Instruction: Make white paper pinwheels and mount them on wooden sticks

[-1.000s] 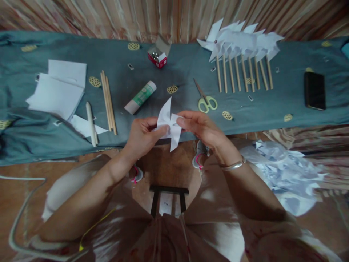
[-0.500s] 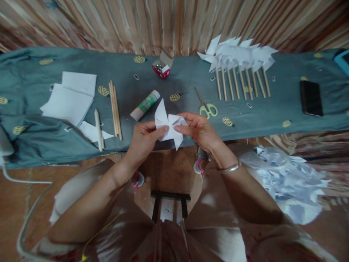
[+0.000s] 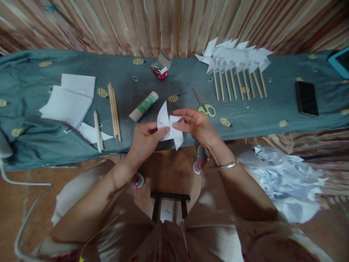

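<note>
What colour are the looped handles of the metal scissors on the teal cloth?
The looped scissor handles are pale yellow-green, best seen in the head view.

Your left hand and right hand hide parts of the pinwheel. You see the blue device cut off at the right edge; the shiny bits in the box are too small to identify.

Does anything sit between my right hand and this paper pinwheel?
Nothing visible. Your right hand has its thumb on the paper pinwheel, your left hand grips the other side, and the glue stick and scissors lie beyond.
</note>
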